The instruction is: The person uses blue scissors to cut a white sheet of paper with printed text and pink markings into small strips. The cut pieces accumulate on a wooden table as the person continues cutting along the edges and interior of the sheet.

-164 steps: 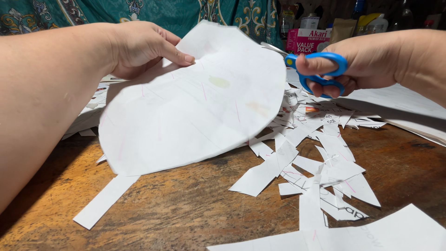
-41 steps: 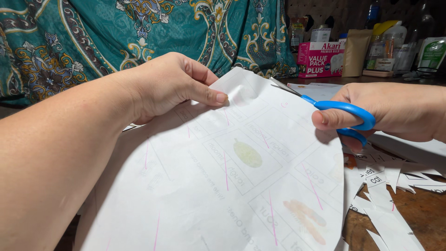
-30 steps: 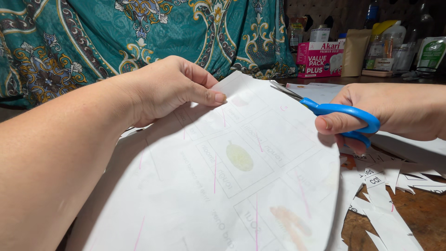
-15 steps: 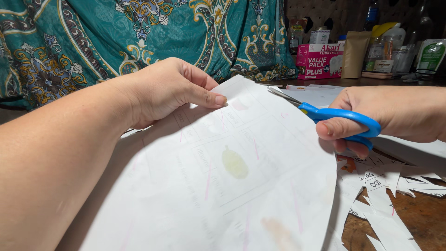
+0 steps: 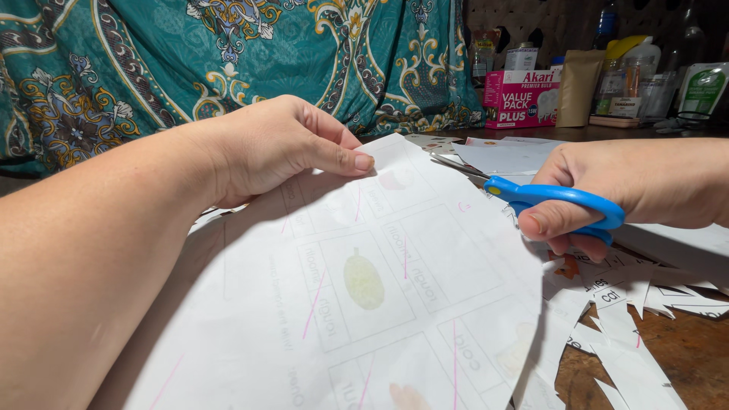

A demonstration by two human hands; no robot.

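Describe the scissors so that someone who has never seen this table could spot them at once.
Start at the big white sheet held up over the wooden table. Along its far right edge, the right hand grips the scissors, with the blades at the paper's edge. Their bright blue plastic handles set them apart from the white paper scraps below.

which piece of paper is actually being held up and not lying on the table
The large white printed sheet, pinched at its top edge by the left hand. The small white paper scraps lie loose on the brown wooden table, untouched.
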